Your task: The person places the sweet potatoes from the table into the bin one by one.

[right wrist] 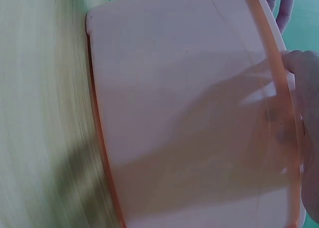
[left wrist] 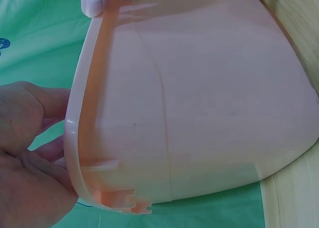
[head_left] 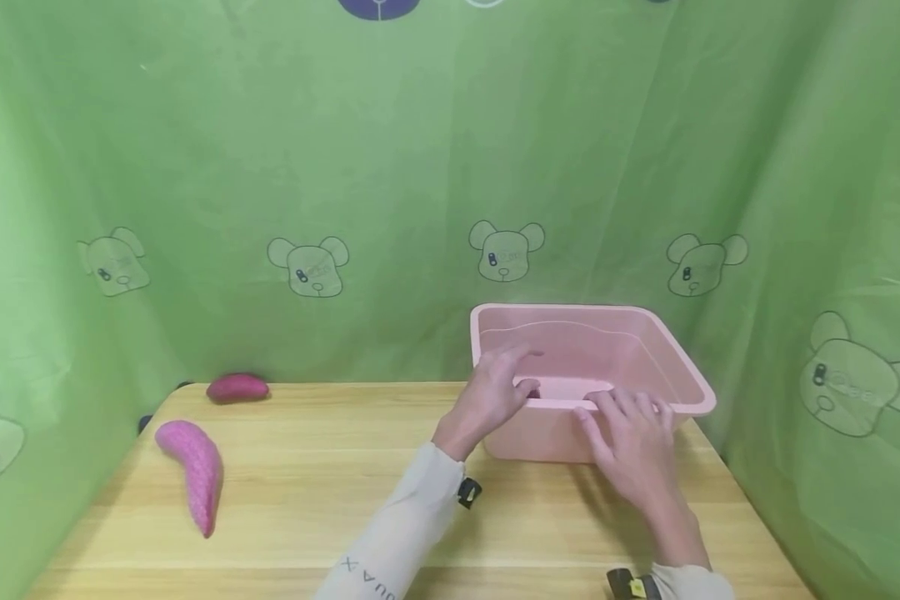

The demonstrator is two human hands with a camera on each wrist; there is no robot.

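Note:
A pink plastic bin (head_left: 555, 437) stands at the right of the table. My right hand (head_left: 633, 442) grips its front rim, fingers over the edge and thumb outside; the right wrist view shows this thumb (right wrist: 298, 63) at the rim. My left hand (head_left: 491, 392) reaches over the front left corner, with thumb and fingers spread apart inside. Beside the left thumb shows a small dark reddish patch (head_left: 535, 392), mostly hidden, its kind unclear. In the left wrist view, the left hand (left wrist: 32, 138) is partly behind the rim.
At the table's left lies a curved pink-purple sweet potato (head_left: 195, 471). A smaller, dark magenta sweet potato (head_left: 237, 388) lies near the back left edge. Green curtains (head_left: 390, 167) with bear-head prints hang behind the wooden table (head_left: 322, 483) and at both sides.

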